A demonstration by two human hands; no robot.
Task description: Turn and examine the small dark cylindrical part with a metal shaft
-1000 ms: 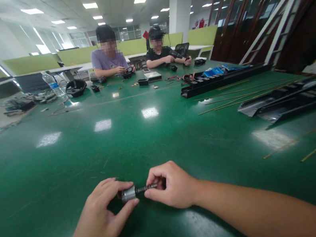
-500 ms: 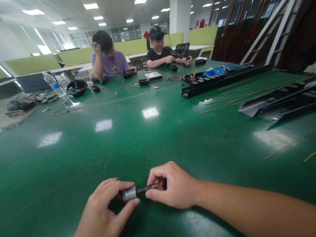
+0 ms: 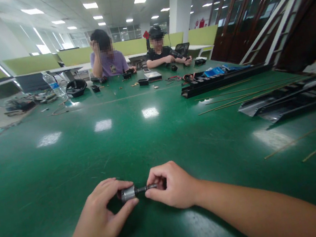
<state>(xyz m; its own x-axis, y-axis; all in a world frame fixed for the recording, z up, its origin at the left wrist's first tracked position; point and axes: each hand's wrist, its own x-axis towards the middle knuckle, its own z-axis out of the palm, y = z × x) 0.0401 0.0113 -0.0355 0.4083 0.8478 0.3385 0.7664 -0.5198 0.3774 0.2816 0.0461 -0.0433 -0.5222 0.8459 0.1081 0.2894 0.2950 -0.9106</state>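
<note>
What looks like a small motor [image 3: 128, 193], a silver cylinder with a dark shaft [image 3: 141, 190], lies sideways just above the green table. My left hand [image 3: 103, 214] is closed around the cylinder, thumb below and fingers above, hiding its left end. At the other side, my right hand [image 3: 170, 185] pinches the free end of the shaft between thumb and curled fingers. Part of the shaft tip shows between those fingers; the rest is covered.
The green table [image 3: 119, 141] stretches far ahead. On its right lie thin rods [image 3: 242, 98] and long metal channels [image 3: 294, 101]. A water bottle [image 3: 55, 86] and small black boxes [image 3: 143, 82] stand toward the far edge, where two people sit.
Both hands keep their hold on the motor and shaft. The view has shifted very slightly; otherwise little differs.
</note>
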